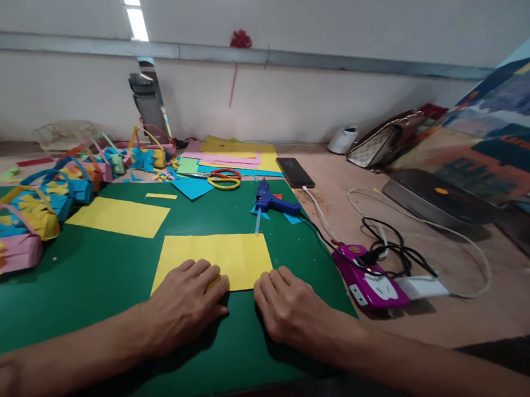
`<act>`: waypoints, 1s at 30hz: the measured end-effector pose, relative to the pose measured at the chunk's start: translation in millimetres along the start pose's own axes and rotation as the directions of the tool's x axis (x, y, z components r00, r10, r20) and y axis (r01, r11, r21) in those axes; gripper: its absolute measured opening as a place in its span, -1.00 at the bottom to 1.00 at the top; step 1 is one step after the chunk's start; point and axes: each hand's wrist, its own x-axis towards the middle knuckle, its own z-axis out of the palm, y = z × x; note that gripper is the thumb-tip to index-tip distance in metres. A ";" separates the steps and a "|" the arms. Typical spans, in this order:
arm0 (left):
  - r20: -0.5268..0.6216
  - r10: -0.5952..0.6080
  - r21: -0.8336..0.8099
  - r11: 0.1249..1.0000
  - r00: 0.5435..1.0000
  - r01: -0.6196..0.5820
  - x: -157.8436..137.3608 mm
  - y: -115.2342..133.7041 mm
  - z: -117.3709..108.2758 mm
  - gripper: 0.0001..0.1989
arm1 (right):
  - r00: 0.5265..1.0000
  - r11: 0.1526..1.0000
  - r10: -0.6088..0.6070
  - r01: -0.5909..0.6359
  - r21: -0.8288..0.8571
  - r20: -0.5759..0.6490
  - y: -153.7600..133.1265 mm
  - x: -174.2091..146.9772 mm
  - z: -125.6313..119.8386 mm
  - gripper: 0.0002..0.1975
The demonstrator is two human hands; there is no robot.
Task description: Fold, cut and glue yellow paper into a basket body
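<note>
A yellow sheet of paper [232, 254] lies flat on the green mat [123, 375] in front of me. My left hand [186, 305] rests over its near left part, fingers curled down on the near edge; the fingertips are partly hidden. At the near right corner, my right hand [294, 307] has its fingers bent together on the sheet's edge. Just beyond the paper lies a blue glue gun [274, 201] with a clear glue stick poking out. A second yellow sheet [122, 216] sits farther left, with a thin yellow strip [161, 196] beyond it.
Several small paper baskets [41, 206] line the left side. Scissors [225, 179], coloured sheets [239, 149] and a phone [294, 173] are at the back. To the right, cables run from a purple power strip [369, 282]. A bottle [148, 104] stands by the wall.
</note>
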 end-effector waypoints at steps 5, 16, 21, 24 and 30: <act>-0.119 0.051 0.090 0.995 0.992 -0.040 -0.9 5.4 2.5 -0.88 | 0.999 0.999 0.028 -0.027 0.021 -0.021 6.4 2.0 -8.1 -0.81; -0.225 0.070 0.012 0.998 0.972 -0.069 -3.5 -2.8 6.9 -0.78 | 0.950 0.906 0.229 -0.129 0.403 -0.213 4.1 5.9 21.2 -0.71; -0.246 0.002 -0.102 0.994 0.969 -0.027 -1.3 -6.4 13.6 -0.72 | 0.926 0.799 0.330 -0.173 0.575 -0.181 4.5 6.9 32.8 -0.69; -0.223 -0.087 -0.204 0.978 0.971 0.041 -0.3 -8.9 14.6 -0.69 | 0.915 0.682 0.395 -0.227 0.695 -0.089 6.5 7.1 32.3 -0.80; -0.078 -0.243 -0.373 0.906 0.967 0.198 1.9 -11.3 9.7 -0.67 | 0.880 0.545 0.467 -0.365 0.755 0.088 10.1 8.5 24.1 -0.82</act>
